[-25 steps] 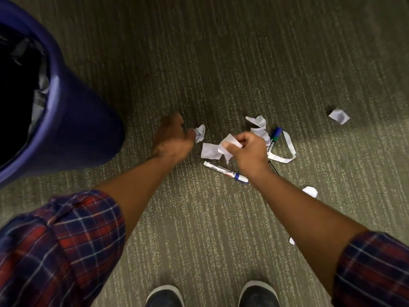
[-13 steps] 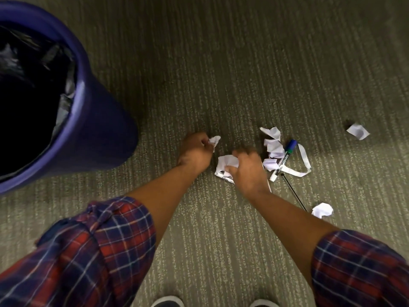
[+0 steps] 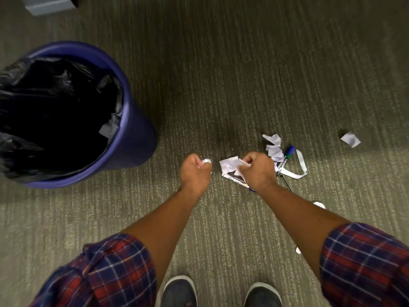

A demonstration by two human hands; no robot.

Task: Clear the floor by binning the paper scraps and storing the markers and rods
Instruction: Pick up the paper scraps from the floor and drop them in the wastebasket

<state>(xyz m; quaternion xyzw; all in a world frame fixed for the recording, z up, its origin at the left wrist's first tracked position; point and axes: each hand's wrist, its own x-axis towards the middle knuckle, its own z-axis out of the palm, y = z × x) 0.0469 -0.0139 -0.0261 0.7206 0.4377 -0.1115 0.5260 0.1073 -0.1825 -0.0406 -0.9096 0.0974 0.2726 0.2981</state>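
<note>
My left hand is curled closed around a small crumpled scrap, which peeks out between thumb and fingers, to the right of the blue bin and apart from it. My right hand, farther right of the bin, pinches a larger white paper scrap in a tight grip just above the carpet. Partly hidden under that hand lies a marker. A second marker with a blue cap lies just beyond my right hand among more scraps and a paper strip, beside a thin black rod. One lone scrap sits farthest from the bin, well right.
</note>
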